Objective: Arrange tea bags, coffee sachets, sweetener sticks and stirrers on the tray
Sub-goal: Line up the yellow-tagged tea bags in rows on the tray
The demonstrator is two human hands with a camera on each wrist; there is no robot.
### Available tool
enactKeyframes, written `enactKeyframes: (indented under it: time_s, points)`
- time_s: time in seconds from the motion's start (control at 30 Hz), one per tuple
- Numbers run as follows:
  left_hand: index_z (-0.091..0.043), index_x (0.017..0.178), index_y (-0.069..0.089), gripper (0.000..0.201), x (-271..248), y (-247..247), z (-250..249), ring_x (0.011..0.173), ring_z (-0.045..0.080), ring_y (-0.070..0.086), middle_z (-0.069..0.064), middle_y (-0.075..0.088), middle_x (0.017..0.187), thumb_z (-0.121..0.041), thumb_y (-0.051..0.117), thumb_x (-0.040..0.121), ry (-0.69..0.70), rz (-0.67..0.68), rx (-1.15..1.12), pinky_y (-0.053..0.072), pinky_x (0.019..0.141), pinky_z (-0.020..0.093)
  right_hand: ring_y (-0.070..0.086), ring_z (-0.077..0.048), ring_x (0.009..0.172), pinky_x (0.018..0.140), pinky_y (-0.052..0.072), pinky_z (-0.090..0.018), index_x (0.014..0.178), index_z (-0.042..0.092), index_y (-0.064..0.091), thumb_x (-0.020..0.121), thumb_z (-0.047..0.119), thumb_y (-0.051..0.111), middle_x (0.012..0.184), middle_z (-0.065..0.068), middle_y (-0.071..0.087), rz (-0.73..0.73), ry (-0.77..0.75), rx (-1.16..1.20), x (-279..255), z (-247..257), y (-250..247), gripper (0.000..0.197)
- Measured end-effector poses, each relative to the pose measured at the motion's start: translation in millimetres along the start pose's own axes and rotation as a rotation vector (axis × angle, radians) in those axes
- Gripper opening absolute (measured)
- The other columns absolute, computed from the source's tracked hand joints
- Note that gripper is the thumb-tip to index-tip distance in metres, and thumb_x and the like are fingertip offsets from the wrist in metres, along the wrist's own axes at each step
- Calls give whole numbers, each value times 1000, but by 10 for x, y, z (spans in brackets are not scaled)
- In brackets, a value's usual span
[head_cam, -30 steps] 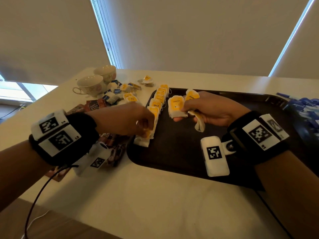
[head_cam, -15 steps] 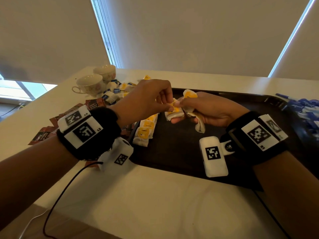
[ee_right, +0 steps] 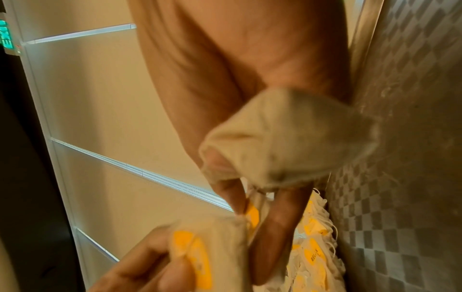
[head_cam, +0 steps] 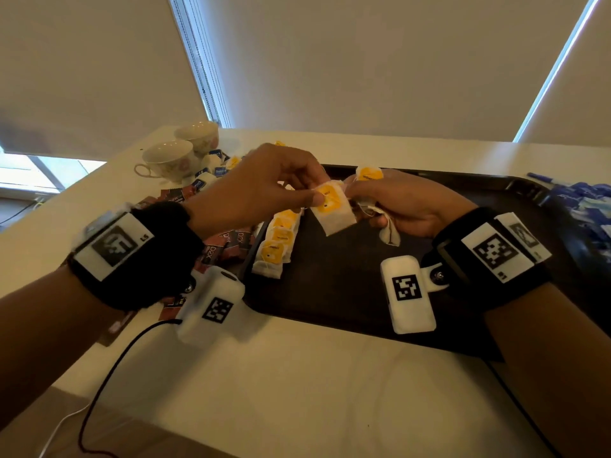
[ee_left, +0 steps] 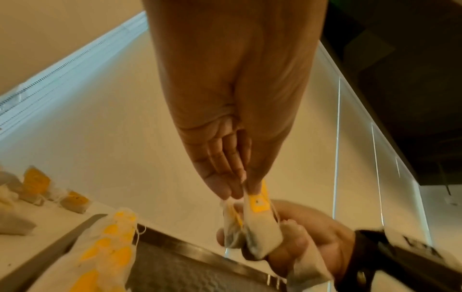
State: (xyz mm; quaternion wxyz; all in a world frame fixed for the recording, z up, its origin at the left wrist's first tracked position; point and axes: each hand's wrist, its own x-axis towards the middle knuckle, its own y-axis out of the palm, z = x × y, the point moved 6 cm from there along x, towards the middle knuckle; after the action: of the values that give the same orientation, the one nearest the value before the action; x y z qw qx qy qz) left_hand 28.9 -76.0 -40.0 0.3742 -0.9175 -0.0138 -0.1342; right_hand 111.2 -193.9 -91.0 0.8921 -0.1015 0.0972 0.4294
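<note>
A tea bag (head_cam: 331,206) with a yellow label hangs above the black tray (head_cam: 337,285), pinched at its top between the thumb and fingertips of the left hand (head_cam: 264,186). The right hand (head_cam: 406,203) meets it there, fingers curled round a small bunch of other tea bags (head_cam: 380,206); it may also be touching the hanging bag, but the wrist views are too blurred to tell. A row of tea bags (head_cam: 277,239) lies along the tray's left edge. Brown coffee sachets (head_cam: 228,246) lie on the table (head_cam: 297,391) just beside the tray, with two teacups (head_cam: 178,157) farther back and blue sticks (head_cam: 582,200) at the right.
</note>
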Motion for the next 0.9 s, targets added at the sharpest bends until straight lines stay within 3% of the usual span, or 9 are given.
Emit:
enactKeyframes:
  time_s: [0.1, 0.17, 0.3, 0.4, 0.47, 0.57, 0.7, 0.8, 0.9]
  points:
    - [-18, 86, 65, 6, -102, -84, -59, 86, 12, 65, -2, 68, 87, -16, 67, 81, -14, 99, -2, 51, 78, 14, 68, -11, 67, 34, 34, -11, 92, 12, 55, 94, 19, 52, 85, -4, 68, 8, 2, 53, 12, -9, -4, 7]
    - [-11, 89, 66, 11, -181, -118, -4, 85, 16, 68, 1, 69, 89, -17, 66, 80, -75, 195, -26, 54, 78, 19, 70, -12, 72, 34, 34, -11, 93, 13, 55, 95, 20, 51, 85, -4, 71, 15, 15, 59, 8, -15, 12, 8]
    - [-9, 92, 66, 13, -357, -66, 246, 84, 19, 71, -5, 70, 92, -13, 66, 80, -276, 435, -39, 58, 71, 26, 70, -11, 69, 35, 35, -11, 96, 15, 56, 95, 21, 50, 80, -3, 74, 17, 29, 45, -14, -10, 37, 9]
    - [-15, 93, 67, 20, -475, 2, 374, 83, 21, 71, -4, 69, 96, -23, 66, 76, -383, 565, -38, 58, 67, 26, 69, -10, 66, 35, 35, -11, 97, 15, 56, 95, 21, 50, 80, -3, 73, 4, 28, 35, -18, -7, 36, 9]
    - [-18, 93, 67, 21, -489, 26, 433, 77, 17, 71, -3, 70, 94, -28, 65, 74, -403, 580, 11, 57, 63, 22, 68, -10, 63, 34, 35, -11, 96, 16, 57, 95, 21, 50, 81, -3, 72, -4, 29, 27, -16, -9, 32, 9]
    - [-21, 92, 65, 10, -446, 63, 538, 72, 13, 69, -1, 69, 87, -22, 65, 82, -401, 569, 98, 56, 60, 23, 67, -10, 64, 34, 35, -11, 97, 16, 56, 95, 22, 51, 86, -4, 70, -11, 36, 5, -16, -13, 34, 8]
    - [-29, 93, 63, 5, -411, 89, 659, 72, 15, 67, -3, 68, 82, -26, 63, 88, -385, 576, 237, 54, 59, 22, 67, -10, 64, 35, 35, -11, 96, 17, 56, 95, 22, 50, 77, 0, 72, -5, 28, 1, -20, -9, 36, 8]
    - [-36, 95, 62, 8, -370, 89, 657, 78, 4, 59, -15, 61, 85, -37, 61, 87, -292, 545, 395, 45, 65, 17, 67, -9, 62, 36, 34, -11, 96, 17, 56, 95, 23, 50, 73, 2, 72, -2, 28, -1, -23, -8, 35, 8]
    - [-37, 102, 57, 17, -344, 73, 678, 82, -9, 53, -20, 56, 90, -35, 63, 86, -234, 476, 477, 42, 67, 9, 67, -9, 62, 36, 35, -11, 96, 17, 56, 95, 23, 49, 74, 1, 73, 10, 27, -6, -22, -7, 50, 8]
